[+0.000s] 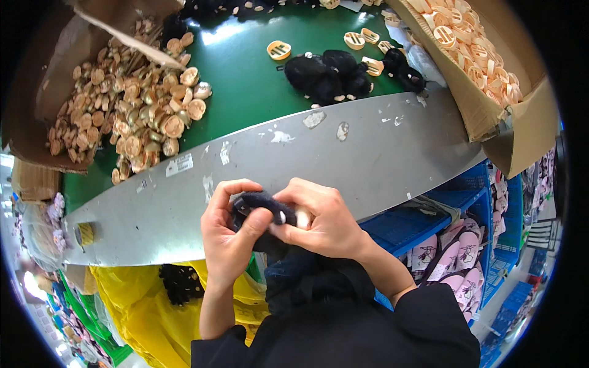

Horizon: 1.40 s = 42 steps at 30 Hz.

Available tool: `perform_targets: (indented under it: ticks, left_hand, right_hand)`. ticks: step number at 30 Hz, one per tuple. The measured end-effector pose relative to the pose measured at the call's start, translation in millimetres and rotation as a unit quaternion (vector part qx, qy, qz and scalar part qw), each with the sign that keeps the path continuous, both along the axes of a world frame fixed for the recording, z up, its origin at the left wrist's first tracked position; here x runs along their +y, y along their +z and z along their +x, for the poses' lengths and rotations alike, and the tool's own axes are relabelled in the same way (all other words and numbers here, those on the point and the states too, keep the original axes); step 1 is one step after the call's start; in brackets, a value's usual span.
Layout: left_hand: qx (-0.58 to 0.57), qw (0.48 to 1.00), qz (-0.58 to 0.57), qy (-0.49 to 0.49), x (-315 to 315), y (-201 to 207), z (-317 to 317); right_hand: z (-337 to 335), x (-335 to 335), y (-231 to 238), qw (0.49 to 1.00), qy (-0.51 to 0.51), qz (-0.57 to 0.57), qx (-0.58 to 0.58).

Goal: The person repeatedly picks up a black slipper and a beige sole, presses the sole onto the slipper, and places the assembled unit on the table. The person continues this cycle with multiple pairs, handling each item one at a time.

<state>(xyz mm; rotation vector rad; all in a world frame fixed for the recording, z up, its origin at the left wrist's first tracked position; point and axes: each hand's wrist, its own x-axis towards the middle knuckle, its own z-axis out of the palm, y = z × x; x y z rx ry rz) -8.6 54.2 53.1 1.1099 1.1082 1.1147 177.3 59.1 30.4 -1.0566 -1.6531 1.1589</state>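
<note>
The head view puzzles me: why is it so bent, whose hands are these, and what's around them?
No robot here: a person wears two wide fisheye cameras on the head, and this picture comes from the left one, looking down. The wide lens bends straight edges. The left hand and right hand are the wearer's own, bare. Together they hold a soft black fuzzy piece; a small white piece at the right hand is too covered to identify. Past the grey metal strip, a green tabletop bears black fuzzy bundles and pale orange slotted discs. Rounded tan-and-gold shells spill from the left brown cardboard box; the right brown cardboard box holds similar discs.
</note>
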Motion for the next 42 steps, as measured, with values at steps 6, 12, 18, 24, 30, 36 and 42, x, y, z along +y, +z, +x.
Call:
perform_targets:
  ticks: [6,12,18,24,30,36,42]
  left_hand:
    - [0.092,0.993,0.028,0.068,-26.2,-22.2,-10.9]
    - [0.294,0.91,0.188,0.226,-44.4,-39.2,-18.8]
    - [0.02,0.989,0.109,0.094,-73.0,-46.3,-0.2]
    - [-0.009,0.995,0.096,0.041,-66.7,-43.3,3.6]
    - [-0.069,0.996,0.052,-0.006,-62.6,-41.9,4.8]
    - [-0.12,0.993,0.016,-0.007,-63.6,-51.1,9.3]
    - [-0.155,0.988,-0.023,0.0,-65.5,-62.4,7.8]
  right_hand:
    - [-11.6,-11.1,-16.3,0.97,0.03,-0.187,0.155]
    - [-27.7,-17.9,-33.4,0.969,-0.044,-0.201,0.138]
    - [-38.8,-22.8,-34.0,0.979,-0.047,-0.136,0.144]
    - [-35.7,-27.8,-26.9,0.994,-0.055,0.045,0.078]
    - [-31.9,-29.0,-20.3,0.986,-0.048,0.156,-0.037]
    - [-25.6,-28.7,-20.6,0.985,-0.03,0.167,-0.029]
    - [-29.2,-34.2,-24.5,0.991,-0.049,0.122,0.005]
